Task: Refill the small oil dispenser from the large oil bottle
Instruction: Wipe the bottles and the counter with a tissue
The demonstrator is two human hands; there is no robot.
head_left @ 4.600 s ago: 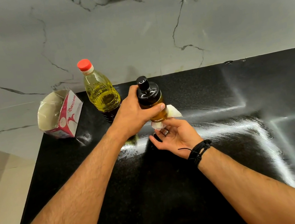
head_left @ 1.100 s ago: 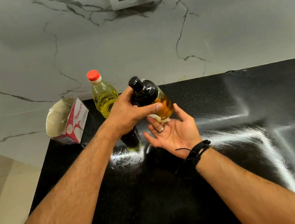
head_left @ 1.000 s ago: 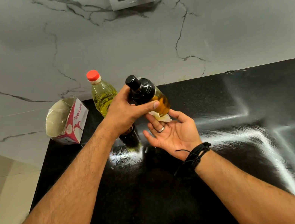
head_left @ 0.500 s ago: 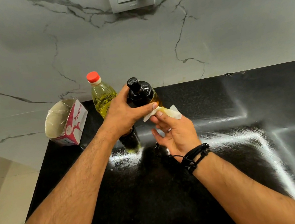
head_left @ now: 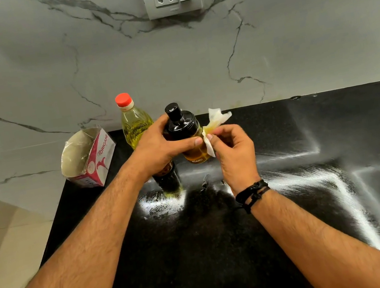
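Glossy black table (head_left: 228, 251) meets grey marble wall (head_left: 292, 37); left hand (head_left: 159, 149) grasps dispenser (head_left: 189, 139), right hand (head_left: 233, 151) pinches tissue (head_left: 216, 119) at 3 o'clock.

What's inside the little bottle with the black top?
Amber oil shows through the small clear glass dispenser with the black cap. How high it reaches is hidden by the left hand gripping it and the white tissue.

Glossy black stone counter (head_left: 295, 201); matt marbled wall (head_left: 294, 49).

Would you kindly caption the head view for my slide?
Left hand grips the capped oil dispenser while the right hand wipes its side with a tissue.
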